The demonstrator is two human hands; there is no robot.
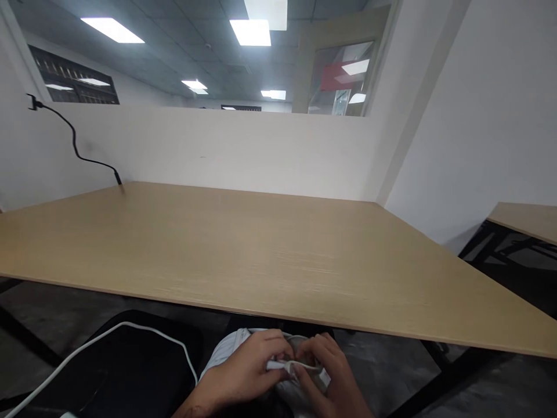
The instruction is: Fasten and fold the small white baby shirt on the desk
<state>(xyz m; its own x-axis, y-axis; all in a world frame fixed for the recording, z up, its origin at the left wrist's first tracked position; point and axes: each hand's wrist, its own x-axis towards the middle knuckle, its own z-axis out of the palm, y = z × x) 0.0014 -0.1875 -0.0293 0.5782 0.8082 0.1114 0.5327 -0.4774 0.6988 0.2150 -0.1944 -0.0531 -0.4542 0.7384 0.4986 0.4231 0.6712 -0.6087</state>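
Low in the head view, in front of the table edge, my two hands are close together over light-coloured cloth. My left hand is closed, pinching a thin white strip between thumb and fingers. On the other side, my right hand has its thumb and curled fingers on the same strip, which loops between the hands. Whether the strip is a cord, a cable or part of the cloth, I cannot tell. The fingertips are partly hidden.
The wooden table spans the view ahead. A black flexible-arm phone holder rises at its far left. At lower left, a white cable crosses a black chair seat. A second table stands at right.
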